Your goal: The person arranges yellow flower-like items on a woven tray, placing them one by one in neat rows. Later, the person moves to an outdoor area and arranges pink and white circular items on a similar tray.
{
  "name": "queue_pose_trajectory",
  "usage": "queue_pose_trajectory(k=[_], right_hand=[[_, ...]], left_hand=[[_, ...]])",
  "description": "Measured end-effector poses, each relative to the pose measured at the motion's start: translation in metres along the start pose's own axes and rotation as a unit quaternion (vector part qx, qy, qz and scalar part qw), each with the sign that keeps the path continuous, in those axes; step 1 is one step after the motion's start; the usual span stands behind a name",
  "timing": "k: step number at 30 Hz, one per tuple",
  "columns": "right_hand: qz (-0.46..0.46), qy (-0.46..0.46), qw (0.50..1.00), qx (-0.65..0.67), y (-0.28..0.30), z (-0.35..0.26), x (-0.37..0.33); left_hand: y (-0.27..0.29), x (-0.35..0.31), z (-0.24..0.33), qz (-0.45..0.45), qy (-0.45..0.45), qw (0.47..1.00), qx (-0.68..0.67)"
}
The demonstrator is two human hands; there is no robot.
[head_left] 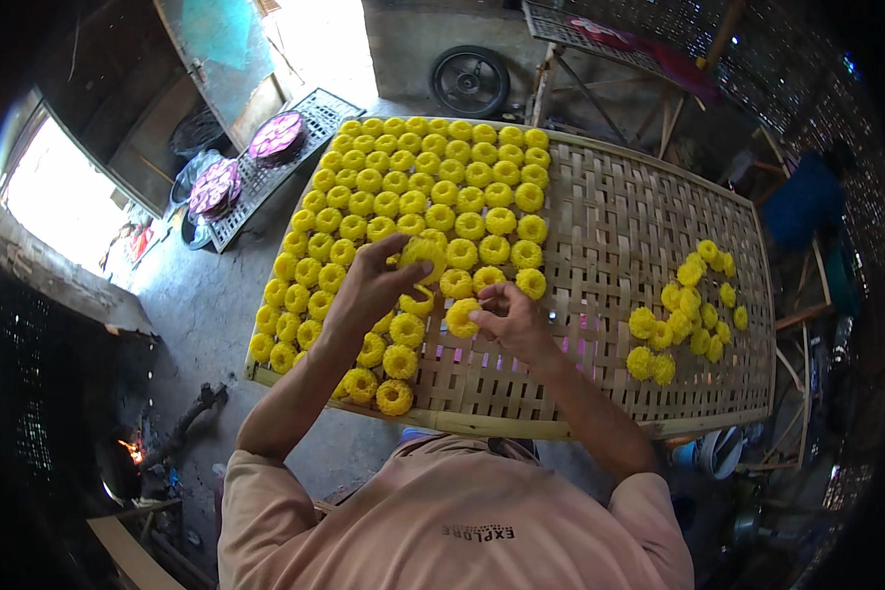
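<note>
Yellow ring [459, 318], edge pinched by right grip [517, 319], second ring [426, 256] clasped in left grip [368, 285]

1. Crinkled rings [394, 397]: bright yellow throughout, deeper in the shaded centres.
2. Loose clumps [664, 370]: the same bright yellow.
3. Woven slatted tray [600, 226]: tan, in an over-under basketweave with dark gaps, pink glinting through some.
4. T-shirt [423, 492]: dusty peach-pink, with dark lettering.
5. Round bundles [277, 135]: pink with paler, petal-like patches.
6. Door [216, 29]: turquoise patch on grey.
7. Wheel [470, 82]: black.
8. Floor [197, 305]: mottled blue-grey.
9. Flame [133, 451]: orange.
</note>
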State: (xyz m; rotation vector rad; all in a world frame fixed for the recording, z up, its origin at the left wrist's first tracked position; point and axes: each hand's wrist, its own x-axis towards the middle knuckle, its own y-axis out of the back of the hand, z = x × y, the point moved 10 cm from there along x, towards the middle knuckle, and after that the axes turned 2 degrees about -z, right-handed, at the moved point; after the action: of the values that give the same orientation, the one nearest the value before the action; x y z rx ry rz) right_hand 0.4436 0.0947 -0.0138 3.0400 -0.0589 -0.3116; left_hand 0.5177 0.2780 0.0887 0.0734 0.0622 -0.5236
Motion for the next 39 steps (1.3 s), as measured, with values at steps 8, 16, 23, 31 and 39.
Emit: queue_pose_trajectory(k=[8, 16, 23, 31, 39], right_hand=[[0.003, 0.21, 0.926, -0.313, -0.035, -0.038, -0.006], [0.097, 0.157, 0.916, -0.358, -0.003, -0.057, -0.045], [0.256, 0.207, 0.806, -0.493, 0.112, -0.073, -0.104], [0.148, 0.007, 0.776, -0.613, 0.243, -0.014, -0.112], [0.133, 0.015, 0.828, -0.544, 0.241, -0.02, -0.103]], left_hand=[[0.018, -0.061, -0.022, 0.072, -0.016, 0.969, 0.237], [-0.052, -0.057, -0.045, -0.052, -0.09, 0.882, 0.46], [-0.054, -0.063, -0.009, 0.005, -0.182, 0.824, 0.537], [-0.187, -0.042, 0.033, -0.116, -0.354, 0.843, 0.387], [-0.357, 0.006, -0.027, -0.128, -0.354, 0.831, 0.409]])
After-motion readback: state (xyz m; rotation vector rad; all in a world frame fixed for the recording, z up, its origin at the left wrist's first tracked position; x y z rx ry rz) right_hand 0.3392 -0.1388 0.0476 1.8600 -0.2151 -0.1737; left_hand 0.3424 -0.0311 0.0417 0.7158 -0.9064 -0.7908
